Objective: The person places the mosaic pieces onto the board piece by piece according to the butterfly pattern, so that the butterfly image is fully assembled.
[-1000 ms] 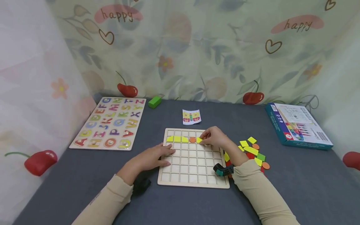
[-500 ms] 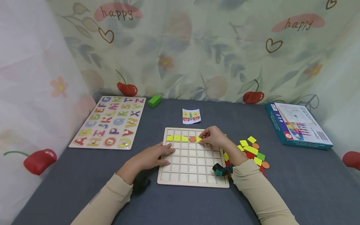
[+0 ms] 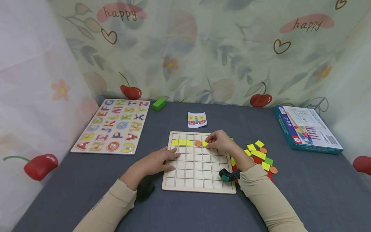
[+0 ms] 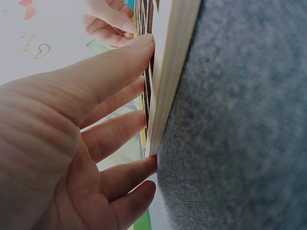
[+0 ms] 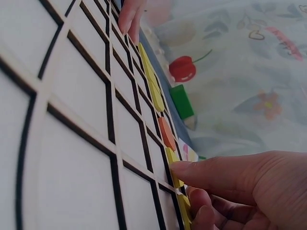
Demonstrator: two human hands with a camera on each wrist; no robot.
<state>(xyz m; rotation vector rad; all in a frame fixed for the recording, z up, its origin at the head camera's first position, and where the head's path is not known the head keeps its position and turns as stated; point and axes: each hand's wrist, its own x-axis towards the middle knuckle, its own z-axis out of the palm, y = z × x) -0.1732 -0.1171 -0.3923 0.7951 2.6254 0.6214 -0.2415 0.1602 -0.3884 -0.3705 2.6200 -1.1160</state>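
Note:
A pale wooden grid board (image 3: 189, 191) lies in front of the person. In one of its upper rows sit several yellow tiles (image 3: 182, 142) and an orange disc (image 3: 198, 143). My right hand (image 3: 221, 140) is over that row, thumb and fingertips pinching a yellow tile (image 5: 173, 165) beside the disc. The right wrist view shows another yellow tile (image 5: 184, 211) just past the thumb, partly behind the fingers. My left hand (image 3: 159, 160) rests on the board's left edge, fingers spread and touching the rim (image 4: 168, 81).
Loose coloured pieces (image 3: 259, 154) lie right of the board, partly behind the right forearm. Beyond the board is a small butterfly picture card (image 3: 197, 120). An alphabet puzzle (image 3: 111, 127) and a green block (image 3: 158, 104) are at back left, a flat box (image 3: 308, 129) at back right.
The head view has shifted very slightly. Both hands stay where they were, the right one still at the same yellow tile.

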